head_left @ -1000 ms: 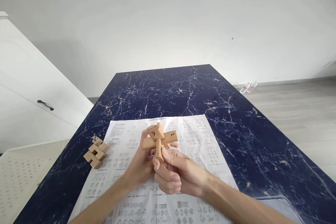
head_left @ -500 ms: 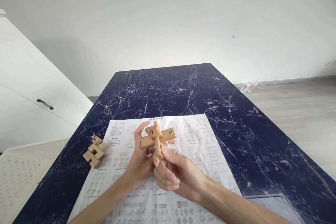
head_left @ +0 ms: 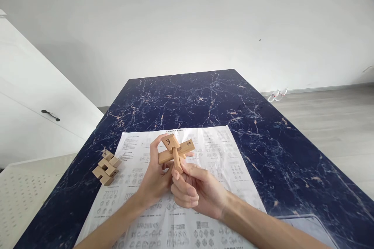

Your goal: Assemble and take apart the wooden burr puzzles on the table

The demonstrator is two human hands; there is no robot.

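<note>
Several interlocked wooden puzzle pieces [head_left: 166, 157] are held up over the printed sheet, one marked 3 and one marked 2. My left hand [head_left: 156, 177] grips the left end of the piece marked 2, its fingers partly behind the pieces. Between thumb and fingers, my right hand [head_left: 195, 186] pinches the near end of the piece marked 3, which crosses over the other. A third piece shows only partly behind the crossing. To the left, another wooden puzzle [head_left: 107, 166], assembled from notched blocks, rests across the sheet's left edge.
A large paper sheet [head_left: 210, 163] with printed diagrams lies on the dark blue marbled table [head_left: 181, 101]. A flat pale object [head_left: 306, 227] is at the table's near right. A white cabinet [head_left: 35, 85] and a perforated white surface [head_left: 26, 198] stand left; clear bottles [head_left: 277, 95] are on the floor.
The piece marked 3 has turned and tipped, its numbered end rising and its near end shifting slightly right. Both hands keep their hold on the pieces.
</note>
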